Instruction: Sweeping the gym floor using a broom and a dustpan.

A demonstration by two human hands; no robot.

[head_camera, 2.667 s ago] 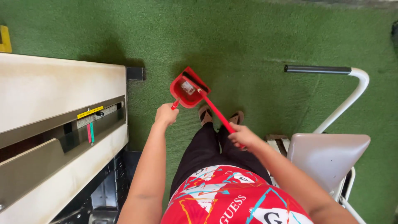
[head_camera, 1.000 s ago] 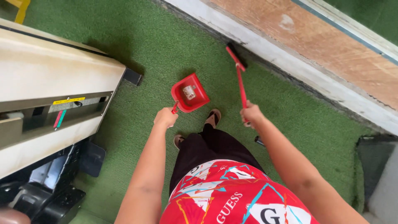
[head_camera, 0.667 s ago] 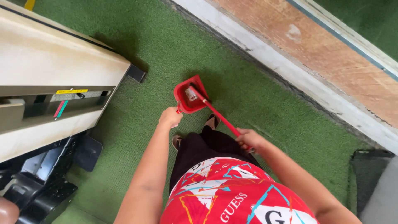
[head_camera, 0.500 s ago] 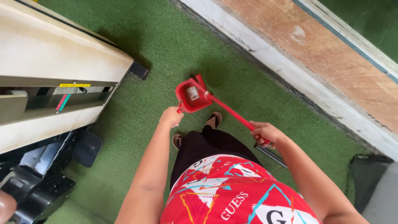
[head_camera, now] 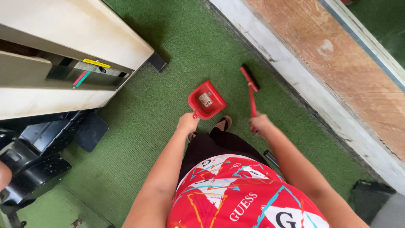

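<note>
My left hand grips the handle of a red dustpan, held low over the green turf with a small bit of debris inside. In my right hand is the red handle of a small brush; its black bristle head points away from me, to the right of the dustpan and apart from it. My feet in sandals show just below the pan.
A large cream machine on a black base fills the left side. A pale concrete kerb and a worn brown strip run diagonally at the right. A dark object sits at the lower right.
The brush has swung out of the dustpan and off to the right, its head now pointing away. The dustpan stays in my left hand, and the view has shifted slightly.
</note>
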